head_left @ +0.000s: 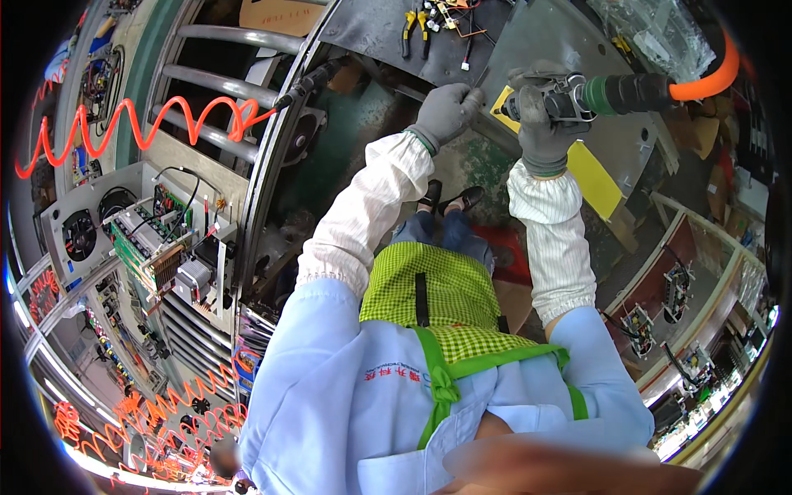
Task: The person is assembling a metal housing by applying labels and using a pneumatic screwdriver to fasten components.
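My left hand (448,114), in a grey glove, is closed at the near edge of the dark work surface. Whatever its curled fingers hold, if anything, is hidden. To its right, my right hand (543,132), also gloved in grey, wraps round a metal-and-black air tool (569,99) with a green collar. An orange hose (708,78) runs from the tool's rear toward the upper right. Beneath the right hand lies a grey metal panel (528,49), and yellow sheets (596,180) show beside the wrist.
Yellow-handled pliers (415,35) and loose wires (466,29) lie on the dark surface ahead. A roller conveyor (239,87) and an opened chassis with circuit boards (157,235) stand at the left. Clear plastic wrap (656,37) lies at the far right.
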`<state>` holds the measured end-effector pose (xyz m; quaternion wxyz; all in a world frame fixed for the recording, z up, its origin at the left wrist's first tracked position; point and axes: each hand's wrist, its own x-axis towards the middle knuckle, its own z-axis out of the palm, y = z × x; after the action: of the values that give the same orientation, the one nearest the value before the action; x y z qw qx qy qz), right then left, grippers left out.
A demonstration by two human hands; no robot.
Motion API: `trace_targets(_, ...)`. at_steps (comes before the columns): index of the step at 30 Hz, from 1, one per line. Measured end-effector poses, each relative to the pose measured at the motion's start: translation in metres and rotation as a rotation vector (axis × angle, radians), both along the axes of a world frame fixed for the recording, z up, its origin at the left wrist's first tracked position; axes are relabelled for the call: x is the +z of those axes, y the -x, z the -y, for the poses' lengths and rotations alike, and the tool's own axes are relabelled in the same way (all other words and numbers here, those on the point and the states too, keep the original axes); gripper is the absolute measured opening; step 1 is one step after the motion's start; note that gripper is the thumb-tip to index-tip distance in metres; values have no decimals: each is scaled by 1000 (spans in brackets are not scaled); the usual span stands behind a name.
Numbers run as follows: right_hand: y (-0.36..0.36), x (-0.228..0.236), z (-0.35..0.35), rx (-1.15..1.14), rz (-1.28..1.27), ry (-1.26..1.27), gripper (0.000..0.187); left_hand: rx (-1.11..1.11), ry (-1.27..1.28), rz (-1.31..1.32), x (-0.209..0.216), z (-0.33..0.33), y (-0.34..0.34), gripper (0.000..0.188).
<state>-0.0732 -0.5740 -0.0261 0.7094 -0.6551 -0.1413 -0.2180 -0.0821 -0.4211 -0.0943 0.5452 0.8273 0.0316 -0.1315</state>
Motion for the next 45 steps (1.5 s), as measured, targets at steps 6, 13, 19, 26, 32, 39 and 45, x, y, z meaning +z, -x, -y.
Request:
trace_targets(6, -5, 19, 13, 13, 25, 55, 27, -44, 65, -4, 17, 0, -8, 39)
trace_targets(13, -2, 102, 75, 159, -255, -124, 21, -238, -364, 170, 56, -26, -46, 37)
trace_targets(19, 31, 67, 112, 106, -254, 272, 43, -259, -663, 1246, 58, -3, -184, 27)
trace_targets(26, 45, 108, 152, 287, -534, 455, 37, -1, -714, 572, 64, 48, -301, 28)
trace_targets(32, 14, 105, 157, 324, -607, 418, 37, 155, -936, 433, 18, -26, -428, 29)
trace_targets(39, -50, 95, 129, 283, -736, 487, 40, -30, -882, 402, -26, -1, -531, 28)
trace_targets(45, -98, 79, 111, 258, -782, 473, 37, -165, -955, 393, -36, 20, -574, 22)
